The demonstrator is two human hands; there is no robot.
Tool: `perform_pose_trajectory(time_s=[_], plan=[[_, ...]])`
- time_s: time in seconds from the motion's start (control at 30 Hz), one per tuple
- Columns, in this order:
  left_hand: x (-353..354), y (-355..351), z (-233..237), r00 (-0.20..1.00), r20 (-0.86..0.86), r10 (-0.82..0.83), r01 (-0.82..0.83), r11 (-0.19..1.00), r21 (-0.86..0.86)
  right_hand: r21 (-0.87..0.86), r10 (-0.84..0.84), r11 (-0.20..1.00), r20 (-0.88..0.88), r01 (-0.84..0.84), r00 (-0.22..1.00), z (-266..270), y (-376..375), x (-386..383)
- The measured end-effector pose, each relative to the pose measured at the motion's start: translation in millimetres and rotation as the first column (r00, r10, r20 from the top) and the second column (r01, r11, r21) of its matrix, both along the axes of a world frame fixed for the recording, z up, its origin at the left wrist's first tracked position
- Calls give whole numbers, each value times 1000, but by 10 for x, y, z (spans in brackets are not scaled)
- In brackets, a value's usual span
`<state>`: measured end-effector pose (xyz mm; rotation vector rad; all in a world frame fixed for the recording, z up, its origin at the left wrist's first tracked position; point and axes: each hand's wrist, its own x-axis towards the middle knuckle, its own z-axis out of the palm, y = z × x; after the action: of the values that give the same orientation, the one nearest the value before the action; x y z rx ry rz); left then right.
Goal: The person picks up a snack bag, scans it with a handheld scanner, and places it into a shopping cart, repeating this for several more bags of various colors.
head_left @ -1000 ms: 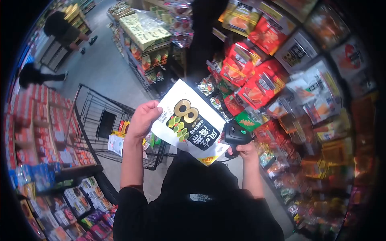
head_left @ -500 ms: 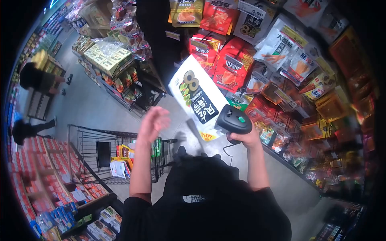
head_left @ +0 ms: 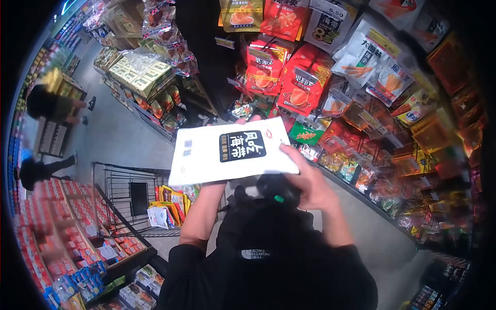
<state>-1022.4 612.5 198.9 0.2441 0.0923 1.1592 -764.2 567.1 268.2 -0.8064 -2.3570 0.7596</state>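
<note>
A white carton (head_left: 199, 155) with a black label and Chinese lettering lies nearly flat in front of my chest. My left hand (head_left: 250, 119) supports it from beneath; mostly the fingertips show, past the far edge. At the near right corner, my right hand (head_left: 310, 182) grips the carton with the thumb along its edge. A black handheld barcode scanner (head_left: 276, 190) with a green light sits just below the carton, against my right hand. Whether the right fingers also hold the scanner is hidden.
A black wire shopping cart (head_left: 116, 206) with colourful snack packets (head_left: 173, 206) stands at the left. Hanging red snack bags (head_left: 305, 85) fill the rack on the right. Yellow boxes (head_left: 139, 75) are stacked on a display farther back. A person (head_left: 49, 103) is in the aisle.
The carton has turned to show another face and tilted flatter. My left hand, earlier free and spread, has come under it. The scanner has dropped below the carton with my right hand.
</note>
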Motion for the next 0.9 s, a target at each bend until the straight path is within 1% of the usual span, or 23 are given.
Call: perform_pose_trajectory(time_s=[0.07, 0.1, 0.13, 0.2, 0.23, 0.27, 0.3, 0.33, 0.37, 0.4, 0.43, 0.47, 0.53, 0.57, 0.6, 0.67, 0.7, 0.73, 0.8, 0.87, 0.9], plan=[[-91, -42, 233, 997, 15, 78, -75, 988, -135, -114, -226, 970, -93, 215, 970, -104, -13, 3], [-81, -22, 351, 998, 51, 41, -40, 999, -27, -172, -246, 961, -159, 218, 956, -148, 9, 18], [-102, -36, 336, 998, 51, 47, -45, 998, -32, -193, -255, 957, -194, 218, 947, -220, 37, 48], [-119, -58, 307, 999, 32, 41, -40, 999, -24, -271, -241, 949, -293, 162, 925, -537, 83, 145], [-72, 19, 296, 999, 23, 40, -39, 999, -21, -276, -232, 949, -290, 151, 929, -531, 108, 218], [-114, -41, 276, 999, 17, 39, -39, 999, -18, -212, -122, 975, -277, 63, 953, -508, 142, 294], [-20, 95, 266, 999, 10, 36, -36, 999, -13, -149, -12, 988, -258, -27, 966, -495, 171, 323], [2, 148, 255, 1000, 3, 30, -30, 1000, -7, -151, -7, 988, -255, -33, 967, -535, 182, 304], [42, 160, 241, 1000, -4, 21, -21, 1000, -2, -318, -38, 941, -451, -120, 892, -608, 179, 284], [62, 137, 224, 1000, -11, 9, -9, 1000, 3, -451, -112, 862, -615, -232, 780, -587, 163, 227], [108, 171, 211, 1000, -17, -6, 6, 1000, 7, -672, -284, 662, -635, -333, 719, -528, 83, 183], [172, 165, 195, 999, -23, -25, 25, 1000, 10, -713, -332, 619, -617, -329, 713, -482, 106, 90], [334, 229, 170, 998, -37, -60, 61, 998, 19, -754, -415, 597, -581, -273, 700, -446, 163, -51], [348, 173, 157, 996, -46, -74, 75, 997, 24, -717, -468, 676, -595, -169, 654, -610, 171, -102], [353, 175, 149, 995, -56, -86, 88, 996, 29, -719, -469, 675, -593, -168, 654, -640, 192, -94], [359, 101, 125, 991, -74, -111, 114, 993, 38, -810, -507, 578, -452, -99, 734, -669, 232, -67], [401, 133, 117, 989, -83, -124, 128, 991, 42, -818, -531, 561, -472, -125, 704, -648, 247, -84], [328, 107, 113, 986, -93, -137, 142, 989, 49, -803, -542, 575, -520, -160, 660, -636, 278, -114], [287, 111, 107, 980, -113, -164, 172, 983, 68, -822, -626, 548, -527, -156, 575, -596, 315, -169], [300, 179, 101, 972, -130, -195, 206, 975, 81, -831, -645, 532, -521, -162, 559, -569, 333, -211], [317, 132, 91, 968, -138, -210, 223, 971, 84, -828, -651, 548, -514, -124, 559, -556, 351, -251]])
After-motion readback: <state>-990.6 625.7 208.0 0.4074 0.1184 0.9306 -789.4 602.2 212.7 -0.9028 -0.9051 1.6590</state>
